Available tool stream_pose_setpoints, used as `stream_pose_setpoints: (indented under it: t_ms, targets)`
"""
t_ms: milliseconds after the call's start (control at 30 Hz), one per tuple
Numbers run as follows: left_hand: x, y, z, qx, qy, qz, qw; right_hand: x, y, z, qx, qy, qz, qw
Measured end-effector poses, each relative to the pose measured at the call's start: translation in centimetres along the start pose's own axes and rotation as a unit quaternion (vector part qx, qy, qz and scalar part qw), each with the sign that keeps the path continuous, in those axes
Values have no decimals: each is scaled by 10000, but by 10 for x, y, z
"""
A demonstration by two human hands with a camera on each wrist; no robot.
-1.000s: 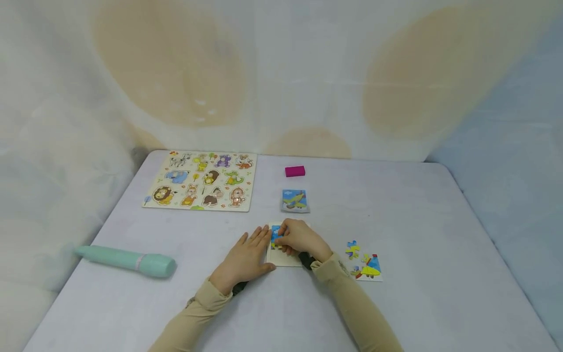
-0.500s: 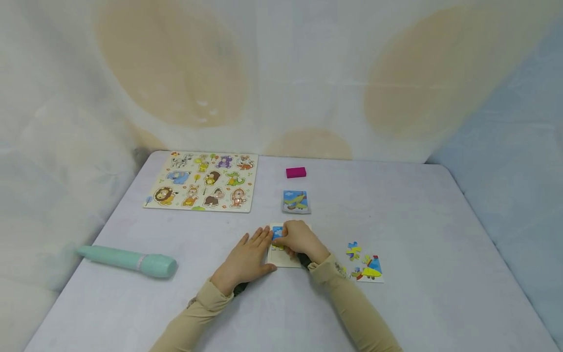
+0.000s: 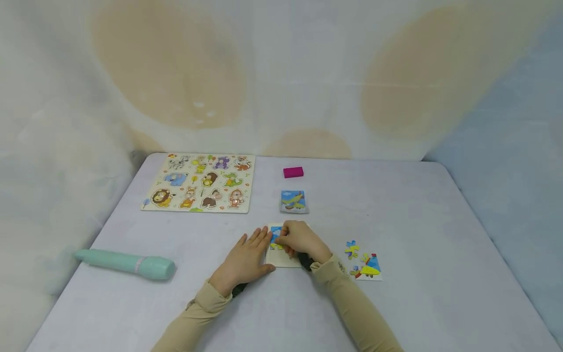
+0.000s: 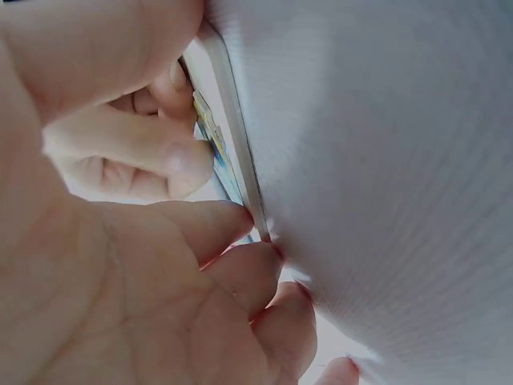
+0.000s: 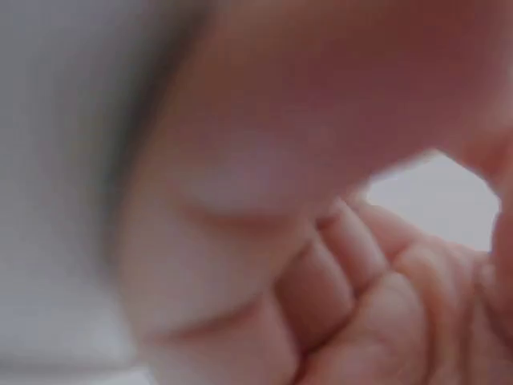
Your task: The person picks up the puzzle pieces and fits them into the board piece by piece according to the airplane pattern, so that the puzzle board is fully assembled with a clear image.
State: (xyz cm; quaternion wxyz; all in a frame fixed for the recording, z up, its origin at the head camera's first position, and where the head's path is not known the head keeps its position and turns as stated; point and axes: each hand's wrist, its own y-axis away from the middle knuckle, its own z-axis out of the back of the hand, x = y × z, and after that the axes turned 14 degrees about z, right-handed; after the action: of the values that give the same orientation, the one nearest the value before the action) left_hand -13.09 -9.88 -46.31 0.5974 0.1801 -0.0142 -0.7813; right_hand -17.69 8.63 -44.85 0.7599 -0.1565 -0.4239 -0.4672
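A small jigsaw board [image 3: 288, 260] lies on the table with blue and yellow pieces [image 3: 276, 235] in its upper left part. My left hand [image 3: 244, 259] is spread flat on the table, fingers straight, thumb and fingertips touching the board's left edge. Over the board, my right hand [image 3: 300, 239] has curled fingers and pinches a jigsaw piece [image 4: 205, 118], whose raised yellow edge shows between its fingertips in the left wrist view. The hand covers much of the board. In the right wrist view, only the blurred right fingers [image 5: 321, 273] and palm appear.
Loose jigsaw pieces [image 3: 369, 267] lie to the right. Behind the board are a picture card [image 3: 293, 201] of a yellow plane and a magenta block [image 3: 293, 172]. An animal peg puzzle [image 3: 198, 183] sits at back left, a mint-green pen-shaped object [image 3: 127, 263] at left.
The right thumb and fingers shift slightly over the blue and yellow pieces, the thumb stretching out, then drawing back. My left hand stays in place.
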Motion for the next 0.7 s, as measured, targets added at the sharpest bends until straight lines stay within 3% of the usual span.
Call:
stream_pose_setpoints:
  t_ms: [367,500,700]
  targets:
    - [1,0,1,-3,62,104,9999,-33,34,49,-670,98,457,9967]
    - [0,0,1,5,52,76,10000,-52,57,69,-966,275,397,9942]
    - [-1,1,0,30,40,89,9999,-81,94,94,-1034,346,178,9939]
